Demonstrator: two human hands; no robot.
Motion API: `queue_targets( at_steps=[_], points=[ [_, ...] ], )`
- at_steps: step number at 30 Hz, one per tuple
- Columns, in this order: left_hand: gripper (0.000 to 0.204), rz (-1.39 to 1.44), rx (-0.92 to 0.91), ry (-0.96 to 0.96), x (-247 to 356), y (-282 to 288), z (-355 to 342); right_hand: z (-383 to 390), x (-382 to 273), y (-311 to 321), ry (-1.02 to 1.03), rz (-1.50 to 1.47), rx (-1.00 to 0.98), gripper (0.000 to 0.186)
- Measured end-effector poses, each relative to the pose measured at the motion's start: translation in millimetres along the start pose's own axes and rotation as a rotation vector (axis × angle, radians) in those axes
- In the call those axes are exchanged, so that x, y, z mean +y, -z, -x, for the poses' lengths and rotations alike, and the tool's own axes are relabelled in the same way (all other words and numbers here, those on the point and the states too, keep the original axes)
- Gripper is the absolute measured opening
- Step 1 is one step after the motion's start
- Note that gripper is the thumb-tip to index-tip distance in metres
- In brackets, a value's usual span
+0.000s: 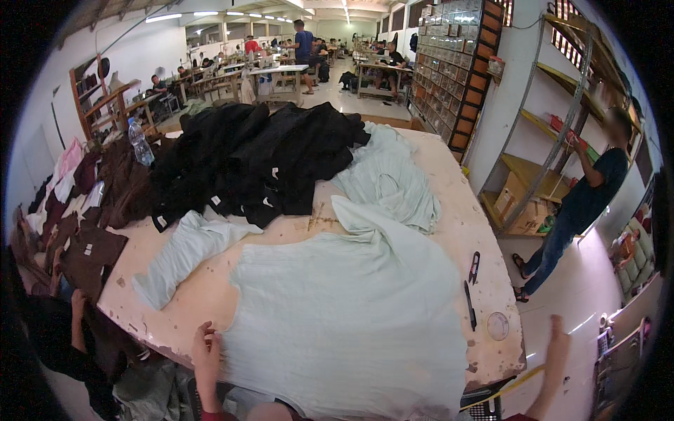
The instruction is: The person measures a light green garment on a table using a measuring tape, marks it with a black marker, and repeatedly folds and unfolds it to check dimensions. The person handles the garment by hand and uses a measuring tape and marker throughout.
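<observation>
A pale green garment (344, 316) lies spread across the near part of the table. At its left edge is my left hand (206, 345), fingers loosely bent and apart, touching the cloth's border. My right hand (557, 340) is raised beyond the table's right edge, away from the cloth; it is blurred and its fingers cannot be made out. A narrow yellow strip (507, 387) runs by the right forearm. Black thread snips (475, 268) and a black pen (470, 306) lie right of the garment. Left of it is a separate pale green piece (193, 252).
Black garments (253, 158) are heaped at the table's (453, 158) far side, beside crumpled pale green cloth (390, 179). A plastic bottle (140, 142) stands near brown garments (119, 182). Another person's arm (77, 323) is at left; a person (583, 196) stands by shelving (537, 126).
</observation>
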State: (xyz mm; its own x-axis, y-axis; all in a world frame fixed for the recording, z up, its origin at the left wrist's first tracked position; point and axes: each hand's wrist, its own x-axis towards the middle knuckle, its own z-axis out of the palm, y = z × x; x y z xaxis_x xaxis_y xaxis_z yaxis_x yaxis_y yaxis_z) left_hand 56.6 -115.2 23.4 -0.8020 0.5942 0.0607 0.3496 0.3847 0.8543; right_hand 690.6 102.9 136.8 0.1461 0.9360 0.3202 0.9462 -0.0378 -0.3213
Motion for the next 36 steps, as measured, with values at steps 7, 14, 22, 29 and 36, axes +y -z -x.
queue_targets(
  at_steps=[7, 14, 22, 29, 36],
  points=[
    [0.021, 0.292, -0.129, 0.113, -9, 11, -15, 14, -139, 69, 0.528, 0.074, 0.110, 0.031],
    [0.016, 0.341, -0.019, 0.031, -43, 1, -25, 71, -403, -99, 1.561, -0.362, -0.729, 0.040],
    [0.018, 0.430, 0.029, -0.050, -57, 8, -24, 223, -512, -255, 1.191, -1.348, -0.774, 0.025],
    [0.020, 0.400, -0.021, -0.011, -44, 8, -20, 219, -503, -270, 0.609, -1.053, -1.546, 0.022],
    [0.021, 0.548, -0.144, 0.145, -35, 19, -15, 222, -496, -270, 0.601, -1.115, -1.403, 0.023]
  ],
)
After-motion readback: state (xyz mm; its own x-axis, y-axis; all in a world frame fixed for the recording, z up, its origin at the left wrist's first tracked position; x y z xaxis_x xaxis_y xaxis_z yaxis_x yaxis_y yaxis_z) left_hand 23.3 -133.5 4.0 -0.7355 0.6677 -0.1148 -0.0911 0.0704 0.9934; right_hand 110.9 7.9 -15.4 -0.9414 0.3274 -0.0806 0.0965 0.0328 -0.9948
